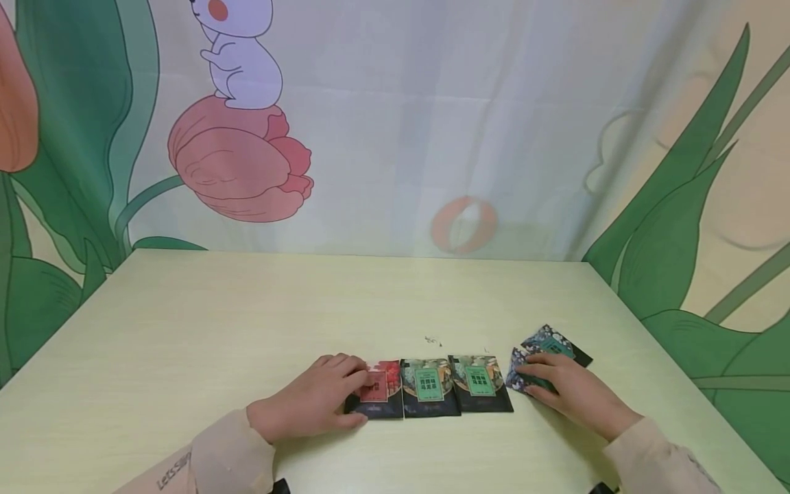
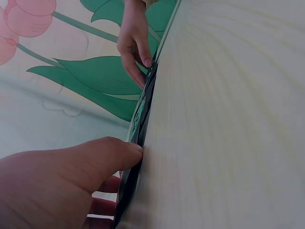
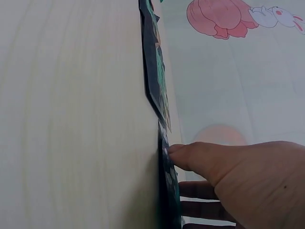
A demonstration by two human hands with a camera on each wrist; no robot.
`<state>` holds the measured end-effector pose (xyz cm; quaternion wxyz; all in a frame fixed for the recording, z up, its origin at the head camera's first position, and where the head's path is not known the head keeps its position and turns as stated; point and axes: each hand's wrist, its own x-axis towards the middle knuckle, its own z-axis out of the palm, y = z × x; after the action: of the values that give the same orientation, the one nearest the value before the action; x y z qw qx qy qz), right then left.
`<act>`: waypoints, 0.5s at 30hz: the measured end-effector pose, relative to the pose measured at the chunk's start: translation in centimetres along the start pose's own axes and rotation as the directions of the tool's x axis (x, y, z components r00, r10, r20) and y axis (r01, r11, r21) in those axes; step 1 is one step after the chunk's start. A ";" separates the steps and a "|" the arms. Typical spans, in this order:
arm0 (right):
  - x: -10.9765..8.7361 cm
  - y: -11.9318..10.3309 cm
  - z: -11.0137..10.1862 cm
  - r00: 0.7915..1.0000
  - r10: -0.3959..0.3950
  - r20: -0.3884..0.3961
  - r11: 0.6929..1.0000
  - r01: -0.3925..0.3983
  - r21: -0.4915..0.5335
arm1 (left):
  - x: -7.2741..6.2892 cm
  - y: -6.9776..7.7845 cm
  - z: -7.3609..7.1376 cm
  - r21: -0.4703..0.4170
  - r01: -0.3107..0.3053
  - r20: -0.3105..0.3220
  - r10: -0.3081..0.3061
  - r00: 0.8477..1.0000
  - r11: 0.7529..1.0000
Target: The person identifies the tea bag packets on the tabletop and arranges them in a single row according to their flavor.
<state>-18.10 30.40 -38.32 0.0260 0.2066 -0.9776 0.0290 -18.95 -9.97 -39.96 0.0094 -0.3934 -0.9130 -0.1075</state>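
Three flat tea packets lie side by side in a row in the head view. At its left end is a red-labelled tea packet [image 1: 390,392], with my left hand [image 1: 317,398] resting on its left part, thumb by the near corner. To its right come a green-labelled tea packet [image 1: 430,390] and a second green-labelled packet [image 1: 480,385]. Right of the row, my right hand [image 1: 574,390] holds a blue flowered tea packet [image 1: 516,374] between thumb and fingers; the hand covers much of it. In the right wrist view my thumb meets this packet's edge.
Another blue flowered packet [image 1: 551,342] lies askew just behind my right hand. Small dark scraps [image 1: 433,340] are on the pale table [image 1: 259,309] behind the row. A printed curtain [image 1: 382,137] hangs along the table's far edge.
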 end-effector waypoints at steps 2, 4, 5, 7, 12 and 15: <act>0.0 0.0 0.1 1.000 0.000 0.003 1.000 0.000 0.001 | 0.0 0.0 0.0 0.001 0.000 0.000 0.000 1.000 1.000; 0.0 0.0 0.1 1.000 0.001 0.004 1.000 -0.001 0.001 | 0.0 0.0 0.0 0.004 -0.001 -0.001 0.001 1.000 1.000; 0.0 0.0 0.1 1.000 0.002 0.004 1.000 -0.002 0.002 | 0.0 0.0 0.0 0.004 -0.001 -0.002 0.001 1.000 1.000; 0.0 0.0 0.1 1.000 0.004 0.005 1.000 -0.004 0.002 | 0.0 0.0 0.1 0.006 -0.004 -0.005 0.004 1.000 1.000; -0.1 0.1 0.0 1.000 -0.001 -0.001 1.000 0.001 -0.012 | 0.0 0.0 0.1 0.005 -0.001 -0.005 0.001 1.000 1.000; -0.1 0.2 0.1 1.000 -0.004 -0.014 1.000 0.004 -0.021 | 0.0 0.0 0.1 0.004 0.001 -0.002 -0.001 1.000 1.000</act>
<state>-18.11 30.56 -38.41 0.0352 0.2081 -0.9773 0.0200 -18.98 -9.98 -40.03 0.0109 -0.3927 -0.9135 -0.1060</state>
